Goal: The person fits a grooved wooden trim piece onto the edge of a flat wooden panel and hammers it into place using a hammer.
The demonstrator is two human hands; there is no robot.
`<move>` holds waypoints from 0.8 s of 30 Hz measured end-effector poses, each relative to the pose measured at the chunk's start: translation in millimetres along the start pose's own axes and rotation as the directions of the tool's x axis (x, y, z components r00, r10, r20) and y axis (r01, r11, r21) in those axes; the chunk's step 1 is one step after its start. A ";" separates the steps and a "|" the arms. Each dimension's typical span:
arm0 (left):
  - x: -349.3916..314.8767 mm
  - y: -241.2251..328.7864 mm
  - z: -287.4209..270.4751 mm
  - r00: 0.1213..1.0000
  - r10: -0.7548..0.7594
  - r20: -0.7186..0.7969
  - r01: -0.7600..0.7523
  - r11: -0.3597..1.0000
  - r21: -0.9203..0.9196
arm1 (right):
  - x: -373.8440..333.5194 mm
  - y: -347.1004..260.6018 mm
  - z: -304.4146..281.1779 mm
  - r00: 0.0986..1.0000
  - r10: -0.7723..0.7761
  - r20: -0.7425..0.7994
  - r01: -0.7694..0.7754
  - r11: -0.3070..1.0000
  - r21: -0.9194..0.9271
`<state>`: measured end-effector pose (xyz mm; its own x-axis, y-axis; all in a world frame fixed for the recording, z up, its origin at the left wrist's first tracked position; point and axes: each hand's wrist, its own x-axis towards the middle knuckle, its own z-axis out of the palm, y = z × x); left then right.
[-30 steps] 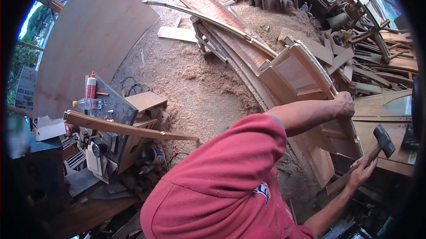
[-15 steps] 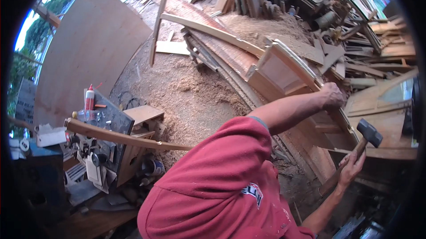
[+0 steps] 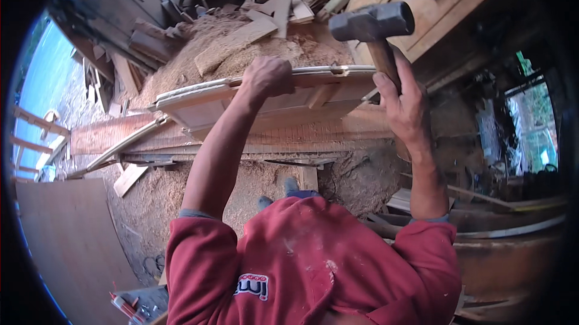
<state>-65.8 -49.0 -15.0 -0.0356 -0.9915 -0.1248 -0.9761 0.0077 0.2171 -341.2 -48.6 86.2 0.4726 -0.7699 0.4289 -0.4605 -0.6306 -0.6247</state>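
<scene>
A paneled wooden frame, like a small door (image 3: pixel 205 111), stands on its long edge across a plank bench. My left hand (image 3: pixel 268 76) is closed over its upper edge, left of the middle. The fingertips are partly hidden behind that edge. My right hand (image 3: pixel 405 105) grips the wooden handle of a sledgehammer (image 3: pixel 372 22) with a dark steel head. The hammer is upright, its head above the frame's right end and apart from it. A notch (image 3: pixel 339 72) shows in the frame's upper edge below the hammer head.
Under the frame runs a long reddish plank (image 3: pixel 120 135), with a thin batten (image 3: pixel 129 141) leaning at its left end. Sawdust and offcuts (image 3: pixel 280 11) are heaped beyond. A large plywood sheet (image 3: pixel 72 228) stands at lower left. A wooden door panel (image 3: pixel 434 11) lies at upper right.
The view has swung to the right, so the frame now lies crosswise ahead. My right hand has raised the hammer from low beside the frame. My left hand still holds the frame's edge.
</scene>
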 end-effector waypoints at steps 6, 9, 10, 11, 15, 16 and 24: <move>1.8 4.4 -0.2 0.999 0.052 0.001 -0.052 0.999 0.002 | -2.3 33.6 32.4 0.975 0.024 0.222 0.042 0.958 -0.285; 1.3 2.9 -3.7 0.999 0.045 0.009 -0.045 0.999 0.005 | 13.9 43.2 29.3 0.908 0.003 0.419 0.177 0.904 -0.390; -1.6 -1.7 1.0 0.999 0.039 0.002 -0.039 0.999 0.019 | 21.4 28.5 26.0 0.893 0.022 0.449 0.166 0.912 -0.375; -1.9 -1.9 0.6 0.999 0.042 -0.016 -0.042 0.999 0.030 | 26.6 20.3 20.8 0.880 0.041 0.473 0.158 0.915 -0.372; -3.8 -3.6 0.4 0.999 0.041 0.004 -0.041 0.999 -0.003 | 29.9 5.5 13.6 0.970 -0.158 0.187 0.204 0.944 -0.259; -3.0 -3.5 -1.2 0.999 0.038 0.003 -0.038 0.999 -0.002 | 28.9 4.7 14.3 0.976 -0.160 0.145 0.192 0.951 -0.244; -1.9 -0.2 -3.4 0.999 0.017 0.039 -0.017 1.000 0.008 | 8.0 28.1 32.3 0.915 0.031 0.403 0.156 0.892 -0.423</move>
<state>-64.8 -47.6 -11.6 -0.0605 -0.9855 -0.1586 -0.9770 0.0260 0.2116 -326.1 -69.3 51.0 0.7209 -0.6842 0.1101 -0.6550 -0.7246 -0.2143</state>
